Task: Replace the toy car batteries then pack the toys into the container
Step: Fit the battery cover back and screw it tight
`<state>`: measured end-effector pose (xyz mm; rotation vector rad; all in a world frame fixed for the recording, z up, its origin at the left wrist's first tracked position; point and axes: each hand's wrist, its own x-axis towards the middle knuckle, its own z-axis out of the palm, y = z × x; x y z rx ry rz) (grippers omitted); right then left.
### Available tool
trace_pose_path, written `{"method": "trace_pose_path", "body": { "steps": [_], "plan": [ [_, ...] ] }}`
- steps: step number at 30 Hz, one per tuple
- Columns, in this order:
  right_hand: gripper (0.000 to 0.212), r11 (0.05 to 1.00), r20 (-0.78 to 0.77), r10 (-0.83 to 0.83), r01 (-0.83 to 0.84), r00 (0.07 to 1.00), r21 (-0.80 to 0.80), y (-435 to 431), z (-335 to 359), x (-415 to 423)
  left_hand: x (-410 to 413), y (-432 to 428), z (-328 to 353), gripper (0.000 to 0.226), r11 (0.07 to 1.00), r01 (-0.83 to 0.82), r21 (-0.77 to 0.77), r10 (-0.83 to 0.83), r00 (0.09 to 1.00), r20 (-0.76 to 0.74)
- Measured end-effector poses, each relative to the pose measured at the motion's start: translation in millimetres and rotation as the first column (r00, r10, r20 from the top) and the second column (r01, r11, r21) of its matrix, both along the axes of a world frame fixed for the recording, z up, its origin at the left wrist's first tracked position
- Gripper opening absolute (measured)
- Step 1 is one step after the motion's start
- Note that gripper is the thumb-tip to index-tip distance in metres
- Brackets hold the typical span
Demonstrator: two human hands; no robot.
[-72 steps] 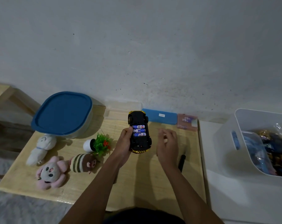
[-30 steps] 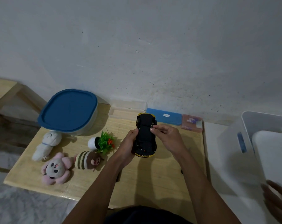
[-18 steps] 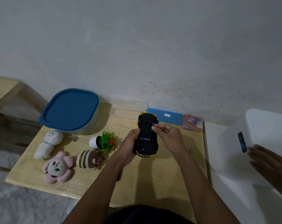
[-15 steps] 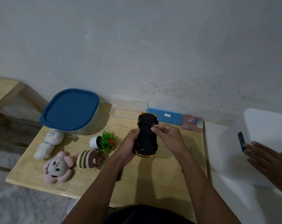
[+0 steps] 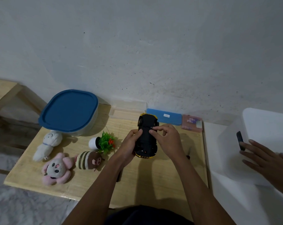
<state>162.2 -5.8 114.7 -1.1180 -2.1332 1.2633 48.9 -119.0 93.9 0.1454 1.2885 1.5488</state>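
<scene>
Head: toy car [image 5: 146, 138] L flank under left hand [image 5: 129, 146]

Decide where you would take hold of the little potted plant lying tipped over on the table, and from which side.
Grip the white pot, coming from above with fingers across its round sides. It lies on its side, base toward the left, so the firm pot is exposed; the green leaves look flimsy and the striped plush crowds their near side.

You are facing a speckled grey-white wall [image 5: 153, 46]; a low wooden table [image 5: 145, 184] is standing against it, dimly lit, with marbled grey floor [image 5: 16, 207] showing beyond its left edge.
</scene>
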Motion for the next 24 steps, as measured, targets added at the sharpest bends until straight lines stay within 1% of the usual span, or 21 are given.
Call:
{"method": "trace_pose_path", "body": {
  "steps": [1, 3, 5, 6, 8, 10, 12, 15, 19, 20, 21, 22, 23, 24],
  "plan": [
    [0.021, 1.000, -0.007, -0.031, 0.031, 0.999, -0.004, -2.3, -1.9, -0.1, 0.1, -0.4, 0.4, 0.022, 1.000, -0.004, -0.002, 0.004, 1.000, -0.008],
    [0.036, 0.990, -0.019, -0.116, 0.114, 0.993, -0.079, -6.2, -4.6, -0.7, -0.3, -1.1, 0.0, 0.017, 1.000, -0.006, -0.006, 0.006, 1.000, -0.018],
    [0.053, 0.950, 0.002, -0.171, 0.165, 0.985, -0.263, -7.5, -2.6, -1.5, -0.9, -2.3, 2.0, 0.016, 1.000, 0.007, 0.000, -0.007, 1.000, -0.031],
    [0.054, 0.919, 0.015, -0.157, 0.151, 0.988, -0.365, -7.6, -0.5, -1.7, -1.1, -3.0, 3.0, 0.015, 1.000, 0.019, 0.007, -0.018, 0.999, -0.036],
    [0.040, 0.844, -0.004, -0.075, 0.061, 0.997, -0.532, -6.8, 1.3, -1.3, -0.2, -3.5, 5.0, 0.014, 0.999, 0.044, 0.018, -0.044, 0.998, -0.048],
    [0.028, 0.806, -0.050, -0.056, 0.016, 0.997, -0.592, -7.8, 3.0, 0.3, 1.2, -2.9, 7.1, 0.013, 0.998, 0.057, 0.017, -0.056, 0.997, -0.058],
    [0.024, 0.811, -0.072, -0.091, 0.032, 0.993, -0.584, -9.8, 5.2, 0.5, 2.5, -1.6, 8.2, 0.013, 0.998, 0.057, 0.008, -0.057, 0.996, -0.064],
    [0.024, 0.816, -0.096, -0.124, 0.046, 0.988, -0.577, -11.5, 4.1, -1.3, 4.2, 0.4, 9.7, 0.016, 0.999, 0.048, -0.003, -0.048, 0.997, -0.061],
    [0.024, 0.874, -0.085, -0.055, 0.007, 0.995, -0.486, -9.2, 4.8, 2.5, 5.2, 0.6, 7.7, 0.018, 0.999, 0.048, -0.008, -0.048, 0.997, -0.065],
    [0.024, 0.886, -0.087, -0.063, 0.015, 0.994, -0.464, -7.9, 3.7, 6.1, 4.7, 1.2, 7.1, 0.018, 0.999, 0.052, -0.014, -0.053, 0.996, -0.072],
    [0.025, 0.894, -0.081, -0.104, 0.057, 0.991, -0.445, -5.4, -0.4, 10.9, 4.2, 1.7, 6.7, 0.017, 0.998, 0.053, -0.020, -0.055, 0.995, -0.080],
    [0.026, 0.894, -0.059, -0.179, 0.137, 0.982, -0.426, -2.5, -6.7, 16.6, 3.7, 2.5, 6.4, 0.016, 0.999, 0.049, -0.024, -0.051, 0.995, -0.083],
    [0.029, 0.892, -0.002, -0.268, 0.248, 0.963, -0.377, 1.4, -17.0, 23.5, 3.2, 3.2, 6.0, 0.015, 0.999, 0.040, -0.025, -0.042, 0.996, -0.082],
    [0.034, 0.889, 0.091, -0.350, 0.362, 0.932, -0.282, 5.9, -29.2, 31.4, 3.0, 3.8, 5.7, 0.015, 0.999, 0.029, -0.024, -0.031, 0.996, -0.078]
  ]
}}
